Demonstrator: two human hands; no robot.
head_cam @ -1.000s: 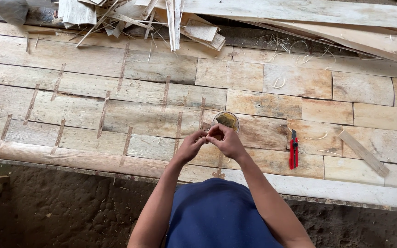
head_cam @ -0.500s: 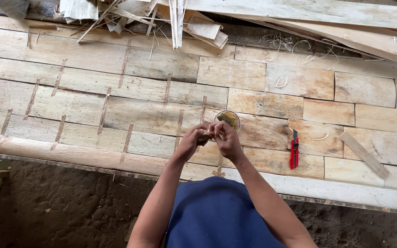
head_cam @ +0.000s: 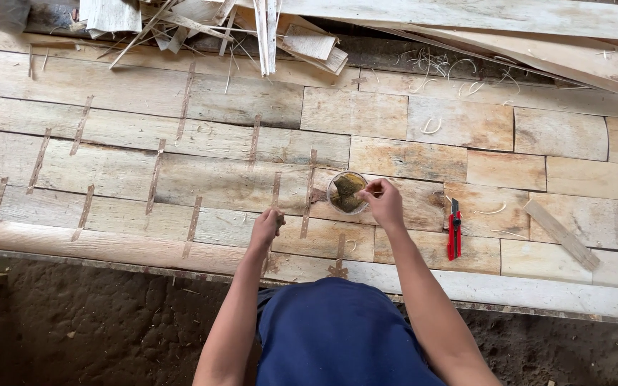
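- Right hand [head_cam: 384, 202]: fingertips pinched on a thin stick dipped into small round container [head_cam: 347, 192]; container holds yellowish-brown paste and sits on wood-panel surface [head_cam: 237, 182], approx. mid-width, toward near edge.
- Left hand [head_cam: 267, 226]: fingers curled shut on a small piece, too small to identify; knuckles rest on panel just left of container, hands apart.
- Red utility knife [head_cam: 454, 230]: lies flat, right of right hand, near the near edge, not touched.
- Loose wood strip [head_cam: 561, 234]: angled, further right of knife.
- Scrap offcuts pile [head_cam: 252, 28]: along far edge w/ shavings.
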